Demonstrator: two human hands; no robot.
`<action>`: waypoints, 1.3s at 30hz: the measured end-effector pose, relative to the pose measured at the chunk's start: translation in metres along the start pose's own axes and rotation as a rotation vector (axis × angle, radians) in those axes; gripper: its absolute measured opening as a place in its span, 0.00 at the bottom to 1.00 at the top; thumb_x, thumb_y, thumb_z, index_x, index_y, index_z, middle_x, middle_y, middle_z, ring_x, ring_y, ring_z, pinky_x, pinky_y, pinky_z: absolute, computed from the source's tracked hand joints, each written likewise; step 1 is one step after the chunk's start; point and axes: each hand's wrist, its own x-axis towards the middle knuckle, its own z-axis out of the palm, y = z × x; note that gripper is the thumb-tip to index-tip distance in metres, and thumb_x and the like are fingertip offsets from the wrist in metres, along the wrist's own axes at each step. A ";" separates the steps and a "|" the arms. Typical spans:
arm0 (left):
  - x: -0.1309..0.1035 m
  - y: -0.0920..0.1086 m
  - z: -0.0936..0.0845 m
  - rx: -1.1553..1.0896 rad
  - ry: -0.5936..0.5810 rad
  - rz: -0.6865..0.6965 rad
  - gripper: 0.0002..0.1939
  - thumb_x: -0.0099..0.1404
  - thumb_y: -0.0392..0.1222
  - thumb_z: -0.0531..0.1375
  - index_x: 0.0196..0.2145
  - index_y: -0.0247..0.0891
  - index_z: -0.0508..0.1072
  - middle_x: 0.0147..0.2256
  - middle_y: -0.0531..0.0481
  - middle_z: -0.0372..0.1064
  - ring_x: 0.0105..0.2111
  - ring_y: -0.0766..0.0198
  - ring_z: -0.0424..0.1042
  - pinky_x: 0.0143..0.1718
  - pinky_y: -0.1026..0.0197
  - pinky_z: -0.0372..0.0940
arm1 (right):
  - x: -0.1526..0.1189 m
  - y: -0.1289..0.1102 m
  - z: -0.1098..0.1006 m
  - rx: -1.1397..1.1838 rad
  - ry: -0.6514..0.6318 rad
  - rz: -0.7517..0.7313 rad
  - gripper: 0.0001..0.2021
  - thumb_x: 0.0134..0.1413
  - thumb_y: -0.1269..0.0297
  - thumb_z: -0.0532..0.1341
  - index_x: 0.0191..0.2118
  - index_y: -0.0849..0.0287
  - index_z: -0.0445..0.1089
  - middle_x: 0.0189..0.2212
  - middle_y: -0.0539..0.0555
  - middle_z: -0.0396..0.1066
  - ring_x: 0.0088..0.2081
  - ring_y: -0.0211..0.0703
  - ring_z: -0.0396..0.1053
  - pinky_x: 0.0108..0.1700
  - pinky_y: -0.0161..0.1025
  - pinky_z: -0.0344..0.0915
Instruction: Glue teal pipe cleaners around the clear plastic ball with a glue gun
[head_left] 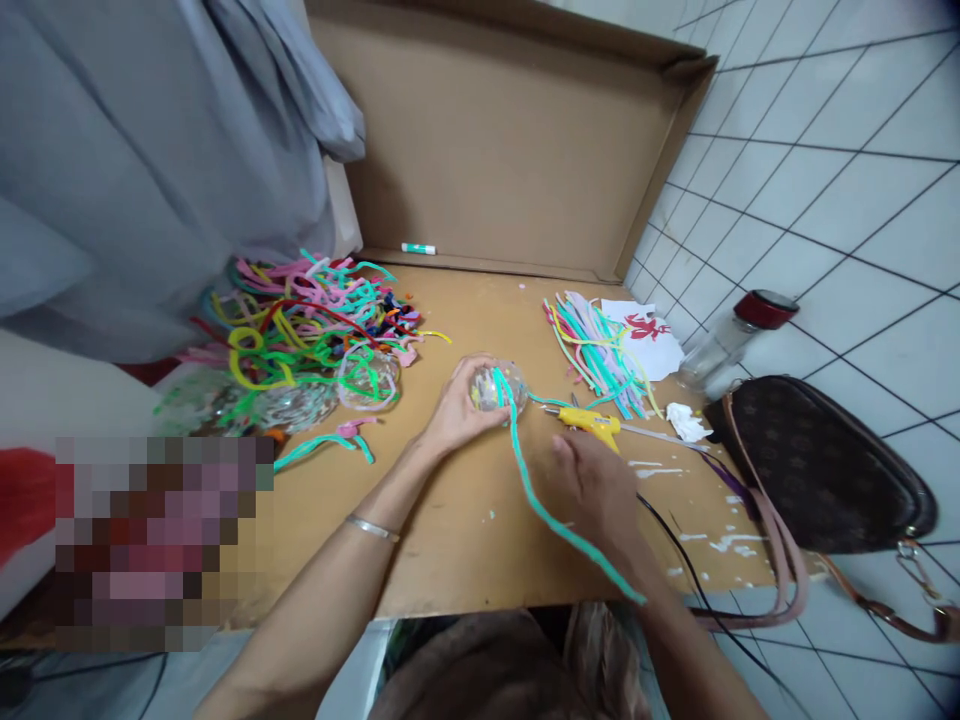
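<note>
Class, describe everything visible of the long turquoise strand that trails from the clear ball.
The turquoise strand is long, thin and fuzzy, like a pipe cleaner. Its upper end lies against the clear ball held in the left hand. From there it curves down and rightward, unheld along its length, its lower end overlapping the right forearm; whether they touch is unclear.

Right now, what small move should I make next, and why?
Probably use your right hand to guide the teal strip, since its long tail looks loose while your left hand holds the clear plastic piece.
</note>
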 end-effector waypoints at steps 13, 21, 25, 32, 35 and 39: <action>0.001 0.003 -0.001 -0.022 0.011 -0.028 0.29 0.46 0.41 0.69 0.45 0.40 0.64 0.49 0.45 0.66 0.50 0.54 0.67 0.55 0.50 0.61 | 0.028 0.055 0.003 -0.586 -0.272 0.507 0.24 0.53 0.47 0.56 0.42 0.65 0.70 0.38 0.64 0.73 0.39 0.52 0.72 0.34 0.39 0.61; 0.002 0.002 -0.001 -0.010 0.029 -0.049 0.29 0.47 0.43 0.69 0.45 0.40 0.64 0.47 0.45 0.66 0.49 0.55 0.67 0.54 0.50 0.61 | 0.030 0.050 -0.002 -0.422 0.077 0.490 0.24 0.48 0.49 0.57 0.44 0.63 0.67 0.32 0.59 0.72 0.34 0.51 0.69 0.32 0.40 0.55; 0.001 0.002 0.000 -0.008 0.025 -0.059 0.29 0.47 0.44 0.69 0.46 0.39 0.64 0.47 0.45 0.66 0.48 0.55 0.68 0.53 0.50 0.61 | 0.052 0.032 0.003 -0.319 0.224 0.414 0.25 0.46 0.46 0.58 0.44 0.62 0.68 0.33 0.60 0.72 0.34 0.50 0.67 0.34 0.40 0.55; 0.002 -0.001 -0.002 0.012 0.034 -0.090 0.30 0.47 0.44 0.69 0.46 0.40 0.65 0.46 0.46 0.67 0.48 0.56 0.68 0.52 0.53 0.62 | 0.065 0.027 0.024 -0.225 0.290 0.368 0.23 0.45 0.48 0.57 0.41 0.61 0.68 0.31 0.59 0.71 0.33 0.50 0.65 0.33 0.40 0.55; 0.002 0.000 -0.001 0.027 0.016 -0.124 0.30 0.47 0.46 0.69 0.46 0.40 0.65 0.46 0.47 0.68 0.47 0.56 0.69 0.52 0.53 0.62 | 0.057 0.033 0.031 -0.208 0.291 0.339 0.24 0.44 0.45 0.57 0.40 0.61 0.68 0.31 0.59 0.71 0.32 0.50 0.65 0.33 0.40 0.55; 0.002 0.003 0.002 0.029 -0.024 -0.130 0.30 0.47 0.45 0.70 0.46 0.40 0.66 0.46 0.46 0.68 0.47 0.56 0.69 0.52 0.52 0.63 | 0.050 0.031 0.035 -0.193 0.256 0.297 0.23 0.44 0.45 0.56 0.38 0.61 0.67 0.30 0.59 0.70 0.32 0.49 0.65 0.32 0.39 0.55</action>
